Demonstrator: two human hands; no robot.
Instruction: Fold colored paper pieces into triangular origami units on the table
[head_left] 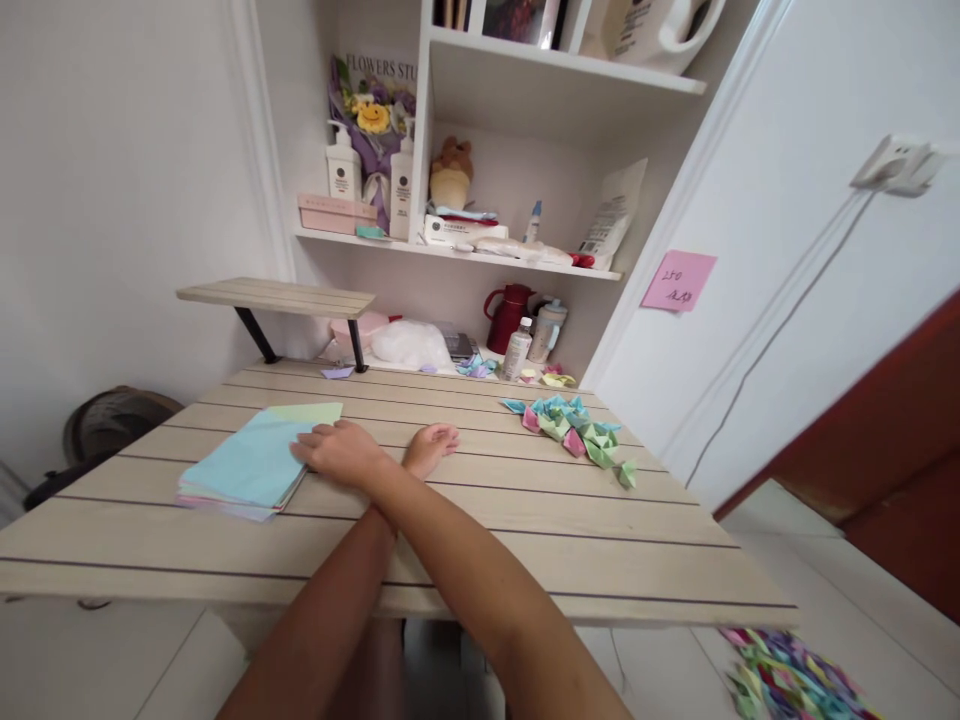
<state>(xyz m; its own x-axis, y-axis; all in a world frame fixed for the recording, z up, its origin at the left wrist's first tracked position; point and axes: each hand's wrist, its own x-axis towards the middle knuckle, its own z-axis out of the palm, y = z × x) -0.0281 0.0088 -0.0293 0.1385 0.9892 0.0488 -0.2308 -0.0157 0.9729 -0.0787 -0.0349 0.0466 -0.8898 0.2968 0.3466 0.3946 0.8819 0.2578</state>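
Note:
My forearms cross over the table. My right hand (339, 452) reaches to the left, its fingers stretched out and resting on the right edge of a stack of colored paper sheets (244, 462). The top sheet is light blue, with a pale green one sticking out behind and pink and lilac edges below. Beyond the crossing, my left hand (431, 448) lies on the tabletop, fingers loosely bent and apart, nothing visible in it. To the right sits a cluster of folded paper pieces (574, 425) in blue, green and pink.
A wooden slatted table (555, 560) carries a small raised shelf (277, 296) at back left. Behind stand a bottle (517, 350), a red jug (510, 315) and a plastic bag (412, 345). Many folded papers (795, 680) lie on the floor at right.

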